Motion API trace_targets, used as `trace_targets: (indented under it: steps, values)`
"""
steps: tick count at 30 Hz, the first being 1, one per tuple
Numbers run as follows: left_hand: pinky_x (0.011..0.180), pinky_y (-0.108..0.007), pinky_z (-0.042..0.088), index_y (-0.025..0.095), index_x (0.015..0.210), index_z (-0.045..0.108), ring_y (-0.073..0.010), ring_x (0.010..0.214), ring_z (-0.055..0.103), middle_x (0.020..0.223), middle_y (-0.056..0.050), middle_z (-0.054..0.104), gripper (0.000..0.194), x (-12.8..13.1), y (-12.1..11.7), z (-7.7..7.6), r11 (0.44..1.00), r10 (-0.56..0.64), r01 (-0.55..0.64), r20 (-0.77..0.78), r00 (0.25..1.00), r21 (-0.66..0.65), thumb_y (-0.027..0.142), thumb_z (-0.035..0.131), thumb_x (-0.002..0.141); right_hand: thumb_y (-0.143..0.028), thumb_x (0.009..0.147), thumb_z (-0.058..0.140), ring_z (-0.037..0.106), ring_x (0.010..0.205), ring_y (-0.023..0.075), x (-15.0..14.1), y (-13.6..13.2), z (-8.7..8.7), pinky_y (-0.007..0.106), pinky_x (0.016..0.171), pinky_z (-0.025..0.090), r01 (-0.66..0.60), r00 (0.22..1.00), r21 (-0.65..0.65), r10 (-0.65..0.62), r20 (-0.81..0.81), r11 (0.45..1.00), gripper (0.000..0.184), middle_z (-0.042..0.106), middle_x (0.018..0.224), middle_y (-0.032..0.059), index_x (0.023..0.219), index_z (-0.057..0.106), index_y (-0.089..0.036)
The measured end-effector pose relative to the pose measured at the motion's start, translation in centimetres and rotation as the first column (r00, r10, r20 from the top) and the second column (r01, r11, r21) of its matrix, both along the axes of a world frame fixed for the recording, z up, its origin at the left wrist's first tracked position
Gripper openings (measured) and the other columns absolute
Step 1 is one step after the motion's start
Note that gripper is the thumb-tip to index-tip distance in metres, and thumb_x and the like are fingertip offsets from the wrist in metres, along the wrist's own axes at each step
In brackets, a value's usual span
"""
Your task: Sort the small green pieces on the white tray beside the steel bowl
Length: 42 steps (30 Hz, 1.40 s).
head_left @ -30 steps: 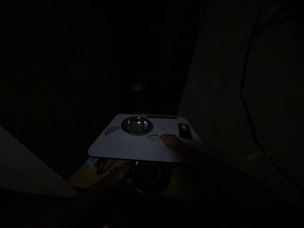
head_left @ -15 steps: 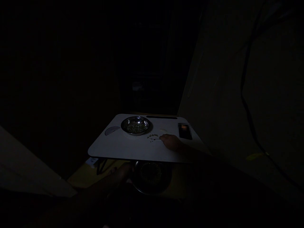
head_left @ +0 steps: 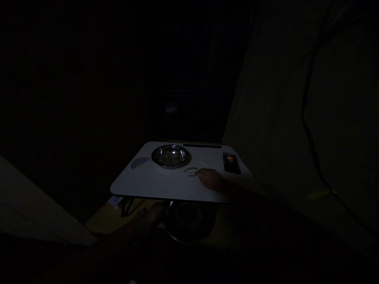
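The right hand (head_left: 211, 178) lies low on the white tabletop, fingers curled and pointing left, their tips at the edge of a small scatter of dark bits (head_left: 191, 171). Whether it pinches anything is too dark and small to tell. Since the last look it has slid left and closer to the bits, which now spread in a looser patch. The left hand (head_left: 154, 213) is below the table edge in shadow, beside the rim of a lower steel bowl (head_left: 189, 236); its grip cannot be made out. That bowl holds something dark and greenish, barely visible. On the table (head_left: 139, 183), a steel bowl (head_left: 170, 146) sits toward the far edge, with a heap of pale green bits (head_left: 170, 159) in its base. The scatter lies just beyond its right side. A pale crescent (head_left: 140, 162) lies to the left of the bowl, and a dark phone (head_left: 231, 163), partly blurred, lies near the right corner. Thin black table legs (head_left: 126, 207) show beneath.
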<state>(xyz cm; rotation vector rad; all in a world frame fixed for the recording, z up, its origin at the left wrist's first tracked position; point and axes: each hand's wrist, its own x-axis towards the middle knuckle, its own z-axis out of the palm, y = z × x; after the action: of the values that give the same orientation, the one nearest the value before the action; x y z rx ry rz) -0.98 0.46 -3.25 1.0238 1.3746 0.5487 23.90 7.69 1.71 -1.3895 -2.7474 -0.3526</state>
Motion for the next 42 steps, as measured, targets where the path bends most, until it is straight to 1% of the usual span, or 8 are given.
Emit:
trace_targets:
  steps: [5,10,15,19,22,26,30,42]
  values:
    - [0.044,-0.023,0.035,0.013,0.059,0.05,-0.0131,0.042,0.048,0.044,0.001,0.05,0.009,0.3,-0.2,0.7,0.999,0.002,-0.001,0.036,0.999,-0.042,0.02,0.044,0.056,-0.015,0.077,0.031,0.048,0.087,0.0156,-1.0,-0.4,-0.1,0.026,0.072,0.036,-0.042,0.999,0.001,0.042,-0.022,0.999,0.028,0.055,0.094,0.0066,0.099,0.049,-0.017]
    - [0.044,-0.023,0.035,0.013,0.061,0.052,-0.0127,0.043,0.049,0.046,0.0,0.052,0.011,0.2,0.1,-0.1,1.0,0.014,-0.014,0.049,0.999,-0.016,0.019,0.044,0.057,-0.016,0.077,0.032,0.048,0.086,0.0155,-1.3,-0.7,-0.3,0.026,0.07,0.036,-0.082,0.996,0.012,0.082,-0.042,0.997,0.027,0.055,0.093,0.006,0.098,0.049,-0.017]
    - [0.046,-0.024,0.037,0.013,0.061,0.053,-0.0145,0.046,0.052,0.049,-0.002,0.055,0.012,-0.1,0.3,-0.7,1.0,0.004,-0.004,0.054,0.999,-0.005,0.021,0.044,0.057,-0.015,0.076,0.033,0.048,0.086,0.0153,-1.1,-0.7,-0.4,0.026,0.07,0.036,-0.081,0.996,0.015,0.082,-0.042,0.997,0.027,0.055,0.093,0.0048,0.097,0.049,-0.019]
    - [0.047,-0.025,0.036,0.014,0.064,0.054,-0.0157,0.047,0.052,0.05,-0.002,0.056,0.014,-0.2,0.4,-0.8,1.0,0.017,-0.017,0.03,0.999,-0.012,0.023,0.044,0.059,-0.015,0.077,0.032,0.048,0.087,0.0153,-0.8,-0.8,-0.2,0.026,0.069,0.037,-0.096,0.995,0.009,0.096,-0.037,0.995,0.028,0.055,0.094,0.0047,0.099,0.049,-0.019]
    - [0.047,-0.026,0.035,0.014,0.064,0.054,-0.0162,0.047,0.052,0.049,-0.003,0.056,0.014,-0.1,0.3,-0.7,1.0,-0.007,0.008,0.027,1.0,-0.01,0.022,0.044,0.058,-0.014,0.076,0.032,0.048,0.087,0.0155,-0.6,-0.8,-0.1,0.026,0.07,0.036,-0.082,0.996,-0.002,0.082,-0.028,0.997,0.028,0.055,0.095,0.0055,0.099,0.049,-0.019]
    - [0.046,-0.025,0.034,0.013,0.063,0.054,-0.0147,0.045,0.05,0.049,-0.002,0.056,0.013,0.0,0.2,-0.6,0.999,-0.023,0.023,0.027,0.999,0.032,0.021,0.045,0.058,-0.013,0.076,0.033,0.047,0.088,0.0155,-0.3,-0.7,-0.2,0.027,0.071,0.036,-0.067,0.998,-0.011,0.067,-0.021,0.998,0.03,0.054,0.096,0.0061,0.101,0.048,-0.018]
    - [0.047,-0.024,0.034,0.013,0.06,0.053,-0.0133,0.044,0.049,0.048,-0.002,0.055,0.012,0.3,0.4,-0.7,1.0,-0.013,0.013,0.018,1.0,0.021,0.021,0.044,0.058,-0.013,0.076,0.033,0.047,0.089,0.0153,-0.1,-0.8,-0.3,0.026,0.073,0.036,-0.065,0.997,-0.016,0.065,-0.029,0.998,0.03,0.055,0.096,0.0059,0.101,0.049,-0.018]
    - [0.046,-0.024,0.033,0.014,0.064,0.052,-0.0128,0.044,0.047,0.045,0.0,0.051,0.011,0.4,0.9,-1.9,1.0,-0.002,0.002,0.01,1.0,-0.004,0.019,0.044,0.059,-0.012,0.075,0.034,0.047,0.088,0.0152,1.1,-1.1,-0.3,0.026,0.072,0.036,-0.052,0.998,0.001,0.052,-0.045,0.999,0.03,0.054,0.095,0.0058,0.101,0.049,-0.018]
